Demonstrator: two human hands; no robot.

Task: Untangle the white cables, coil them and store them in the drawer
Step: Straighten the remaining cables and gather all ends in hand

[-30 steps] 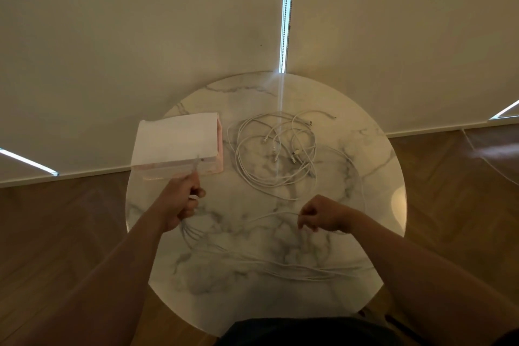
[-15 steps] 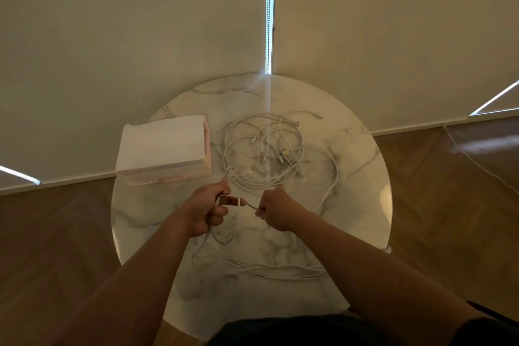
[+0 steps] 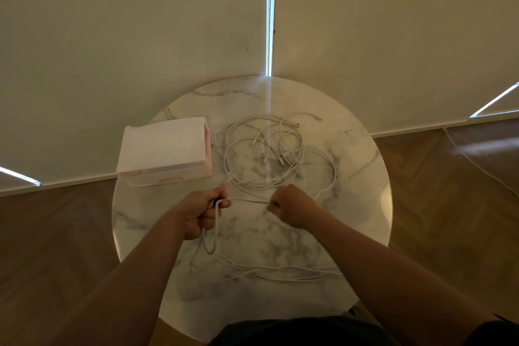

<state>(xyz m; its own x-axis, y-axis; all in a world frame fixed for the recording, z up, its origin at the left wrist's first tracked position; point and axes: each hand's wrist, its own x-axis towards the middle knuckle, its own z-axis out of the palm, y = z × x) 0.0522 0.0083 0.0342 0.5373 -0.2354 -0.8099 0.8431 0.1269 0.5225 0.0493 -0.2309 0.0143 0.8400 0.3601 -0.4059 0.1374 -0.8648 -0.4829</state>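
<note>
Gripping a looped white cable [image 3: 217,222] in its curled fingers, the left hand [image 3: 202,212] hovers near the right hand [image 3: 292,206], fisted on the same strand, with the tangled cables [image 3: 261,149] beyond, beside the pink drawer box [image 3: 165,149] on the marble table [image 3: 351,177]

glossy marble table [image 3: 351,233], smooth white cables [image 3: 280,272], wood floor [image 3: 56,233]

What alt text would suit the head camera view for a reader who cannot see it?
Seen from above, a person's left hand and right hand each hold one thin white cable, stretched between them over a round white marble table. Beyond lies a loose tangle of white cables, with a white-and-pink plastic drawer box to its left.
</note>
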